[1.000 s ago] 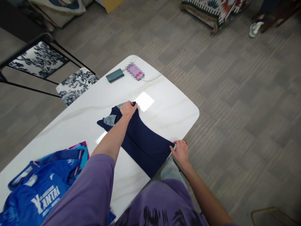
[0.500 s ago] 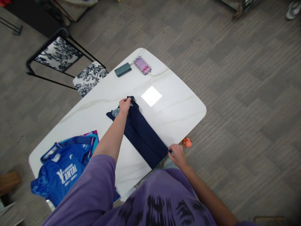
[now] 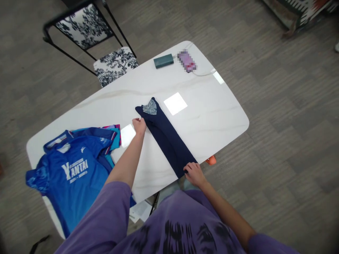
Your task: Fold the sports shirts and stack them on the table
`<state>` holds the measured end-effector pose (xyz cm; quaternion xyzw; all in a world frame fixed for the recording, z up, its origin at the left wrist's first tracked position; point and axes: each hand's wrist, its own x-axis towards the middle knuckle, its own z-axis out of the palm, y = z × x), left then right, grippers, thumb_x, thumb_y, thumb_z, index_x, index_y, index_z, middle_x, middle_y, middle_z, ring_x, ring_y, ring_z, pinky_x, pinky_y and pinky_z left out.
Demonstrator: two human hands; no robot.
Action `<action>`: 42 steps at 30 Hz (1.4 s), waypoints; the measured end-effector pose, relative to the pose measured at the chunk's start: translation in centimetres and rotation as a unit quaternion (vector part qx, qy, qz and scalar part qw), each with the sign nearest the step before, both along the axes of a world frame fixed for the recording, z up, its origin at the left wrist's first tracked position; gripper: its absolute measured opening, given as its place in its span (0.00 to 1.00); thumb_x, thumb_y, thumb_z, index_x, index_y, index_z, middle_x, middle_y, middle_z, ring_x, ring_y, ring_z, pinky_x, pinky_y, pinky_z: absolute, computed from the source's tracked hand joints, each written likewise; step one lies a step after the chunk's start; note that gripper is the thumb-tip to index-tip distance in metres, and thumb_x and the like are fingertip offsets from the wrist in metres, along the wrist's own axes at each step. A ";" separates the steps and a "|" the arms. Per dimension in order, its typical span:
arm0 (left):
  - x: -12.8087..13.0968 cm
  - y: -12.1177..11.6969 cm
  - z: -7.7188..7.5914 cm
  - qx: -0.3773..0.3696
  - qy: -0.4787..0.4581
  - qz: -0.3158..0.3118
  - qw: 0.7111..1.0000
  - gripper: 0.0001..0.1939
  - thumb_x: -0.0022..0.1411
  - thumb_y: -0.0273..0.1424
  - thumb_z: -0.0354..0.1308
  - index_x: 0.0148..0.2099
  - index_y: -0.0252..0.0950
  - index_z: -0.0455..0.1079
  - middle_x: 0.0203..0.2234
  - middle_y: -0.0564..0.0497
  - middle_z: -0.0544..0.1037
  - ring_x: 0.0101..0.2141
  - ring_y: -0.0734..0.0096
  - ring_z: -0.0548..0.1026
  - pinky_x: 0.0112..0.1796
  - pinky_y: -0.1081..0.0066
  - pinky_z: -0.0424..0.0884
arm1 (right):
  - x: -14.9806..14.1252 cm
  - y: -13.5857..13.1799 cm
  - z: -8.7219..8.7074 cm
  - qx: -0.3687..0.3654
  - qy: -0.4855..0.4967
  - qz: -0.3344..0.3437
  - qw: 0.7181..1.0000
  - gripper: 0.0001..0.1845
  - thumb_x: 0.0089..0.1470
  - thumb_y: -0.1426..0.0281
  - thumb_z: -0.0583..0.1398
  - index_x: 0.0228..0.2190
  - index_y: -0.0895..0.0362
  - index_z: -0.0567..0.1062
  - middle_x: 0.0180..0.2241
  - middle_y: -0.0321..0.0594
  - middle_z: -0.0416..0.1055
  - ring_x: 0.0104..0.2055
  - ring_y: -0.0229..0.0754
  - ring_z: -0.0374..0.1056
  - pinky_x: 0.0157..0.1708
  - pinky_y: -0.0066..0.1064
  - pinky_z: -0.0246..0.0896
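Note:
A navy garment [image 3: 169,141], folded into a long narrow strip with a grey patterned collar lining at its far end, lies slantwise on the white table [image 3: 212,116]. My left hand [image 3: 139,125] is at the strip's left edge just below the collar, fingers curled on the fabric. At the near end of the strip, by the table's front edge, my right hand [image 3: 194,173] has its fingers bent over the cloth there. Both forearms reach out from purple sleeves.
A blue jersey [image 3: 71,165] printed in white lies spread on the table's left part. A teal power bank [image 3: 163,60] and a phone [image 3: 186,60] with a cable sit at the far end. A floral chair [image 3: 116,65] stands behind. An orange object [image 3: 211,160] shows below the table edge.
The navy garment has been folded over to the left into a narrower strip. My left hand moved from the collar down to the left edge. The view shifted right, showing more of the blue jersey.

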<state>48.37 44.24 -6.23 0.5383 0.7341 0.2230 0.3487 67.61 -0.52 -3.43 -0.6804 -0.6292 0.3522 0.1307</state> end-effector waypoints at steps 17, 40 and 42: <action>3.6 -1.3 1.8 0.065 0.198 -0.422 0.882 0.42 0.72 0.51 0.59 0.80 0.41 0.58 0.80 0.39 0.52 0.79 0.38 0.44 0.73 0.38 0.50 | -1.5 1.6 0.1 -0.045 -0.140 -0.012 0.989 0.31 0.67 0.71 0.60 0.68 0.49 0.68 0.62 0.48 0.71 0.59 0.53 0.70 0.59 0.44 0.69; 0.1 -44.8 7.4 -0.280 0.045 -0.075 0.956 0.10 0.67 0.42 0.65 0.41 0.41 0.75 0.40 0.47 0.87 0.46 0.60 0.84 0.44 0.69 0.72 | 7.0 1.6 3.0 -0.163 -0.083 0.042 0.982 0.06 0.66 0.65 0.61 0.43 0.53 0.75 0.44 0.48 0.82 0.48 0.52 0.79 0.47 0.37 0.64; 1.1 -45.8 8.0 -0.276 0.028 -0.038 0.960 0.11 0.68 0.42 0.65 0.40 0.40 0.73 0.37 0.47 0.86 0.44 0.60 0.84 0.43 0.69 0.72 | 7.5 1.4 3.3 -0.154 -0.038 0.043 0.986 0.09 0.64 0.67 0.61 0.47 0.51 0.73 0.41 0.43 0.81 0.45 0.48 0.78 0.44 0.34 0.63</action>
